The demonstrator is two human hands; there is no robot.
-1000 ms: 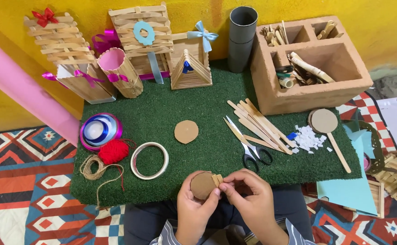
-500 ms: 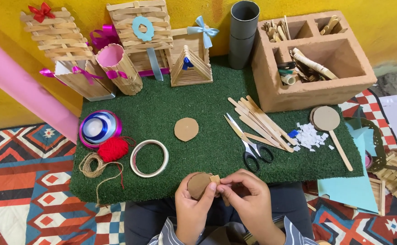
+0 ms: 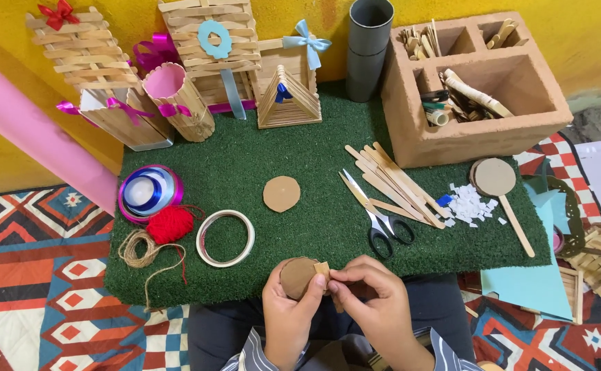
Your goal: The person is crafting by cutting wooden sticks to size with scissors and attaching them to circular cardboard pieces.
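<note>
Left hand (image 3: 288,312) fingers pinch brown card disc (image 3: 297,276); right hand (image 3: 374,302) fingertips press small stick piece (image 3: 321,269) onto disc edge. Vs. 1 s ago: assy unchanged, both grips hold at front edge of green mat (image 3: 245,158). Scissors (image 3: 381,221) idle nearby.

I see a yellow wall (image 3: 589,41) behind the work area. A green turf mat (image 3: 245,158) covers the low surface. A patterned rug (image 3: 32,275) (red, blue and white geometric shapes) lies on the floor. Lighting is even, without hard shadows.
</note>
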